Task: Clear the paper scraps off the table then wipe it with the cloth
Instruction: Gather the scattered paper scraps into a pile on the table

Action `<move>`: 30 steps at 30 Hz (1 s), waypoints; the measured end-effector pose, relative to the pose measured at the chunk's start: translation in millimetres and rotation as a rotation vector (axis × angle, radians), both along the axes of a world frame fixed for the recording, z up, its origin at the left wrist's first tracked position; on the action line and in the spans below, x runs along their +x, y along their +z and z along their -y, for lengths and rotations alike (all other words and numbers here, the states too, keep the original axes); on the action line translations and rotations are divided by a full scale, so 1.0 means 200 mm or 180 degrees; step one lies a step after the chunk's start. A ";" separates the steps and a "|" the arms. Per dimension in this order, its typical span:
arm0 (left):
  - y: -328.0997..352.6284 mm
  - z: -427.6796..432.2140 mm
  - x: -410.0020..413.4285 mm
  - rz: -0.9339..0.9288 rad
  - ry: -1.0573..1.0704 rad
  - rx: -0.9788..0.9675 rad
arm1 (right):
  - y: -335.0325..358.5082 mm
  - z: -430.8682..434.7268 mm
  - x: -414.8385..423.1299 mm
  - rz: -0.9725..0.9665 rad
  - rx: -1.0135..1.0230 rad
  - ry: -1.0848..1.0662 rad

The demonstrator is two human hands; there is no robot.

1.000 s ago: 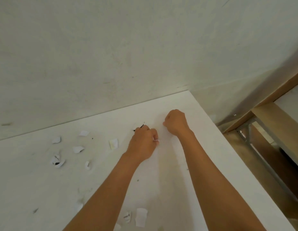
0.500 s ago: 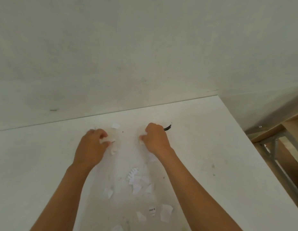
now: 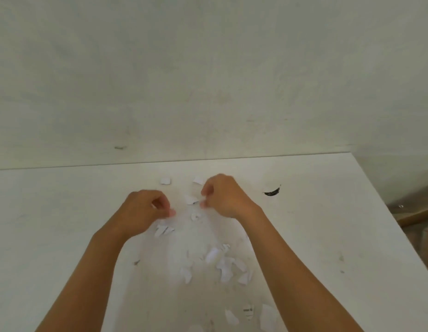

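Several white paper scraps lie on the white table [image 3: 52,236]. A loose pile of scraps [image 3: 222,264] sits between my forearms, and more scraps [image 3: 249,312] lie near the bottom edge. My left hand [image 3: 143,212] has its fingers curled with the thumb against them, and nothing shows inside it; a printed scrap [image 3: 164,230] lies just under it. My right hand [image 3: 226,195] is curled, its fingertips pinching the edge of a small scrap [image 3: 191,200]. Two scraps [image 3: 165,180] lie beyond the hands. No cloth is in view.
A black smudge [image 3: 271,192] marks the table right of my right hand. The table meets a pale wall [image 3: 208,80] at the back. Its right edge [image 3: 385,212] drops to the floor, where a wooden piece [image 3: 414,216] stands.
My view swung left and both hands moved left across the table, from near the black smudge to the scattered scraps. A pile of scraps now lies between my forearms.
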State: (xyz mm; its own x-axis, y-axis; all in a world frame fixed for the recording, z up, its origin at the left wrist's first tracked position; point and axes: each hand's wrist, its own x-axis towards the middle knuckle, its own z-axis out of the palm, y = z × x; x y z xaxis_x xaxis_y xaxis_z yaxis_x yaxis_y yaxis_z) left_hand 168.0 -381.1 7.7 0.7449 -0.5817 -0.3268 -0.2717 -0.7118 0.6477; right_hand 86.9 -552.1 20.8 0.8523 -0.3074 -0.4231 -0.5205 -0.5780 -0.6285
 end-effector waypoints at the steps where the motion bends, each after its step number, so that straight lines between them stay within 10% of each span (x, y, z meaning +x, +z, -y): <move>1: -0.01 0.02 0.03 0.0196 0.0183 -0.0160 | -0.04 0.00 0.06 0.0177 -0.0198 -0.0240; 8: -0.19 0.17 0.26 0.0964 0.0242 -0.0091 | -0.16 -0.03 0.32 -0.0234 -0.1157 -0.0360; 21: 0.00 0.01 0.05 -0.0162 -0.0208 -0.0070 | -0.15 -0.14 0.21 -0.0279 -0.0833 0.0371; 30: -0.15 -0.08 -0.15 0.0559 -0.0101 0.0404 | -0.11 -0.17 0.11 -0.0196 -0.0584 0.0216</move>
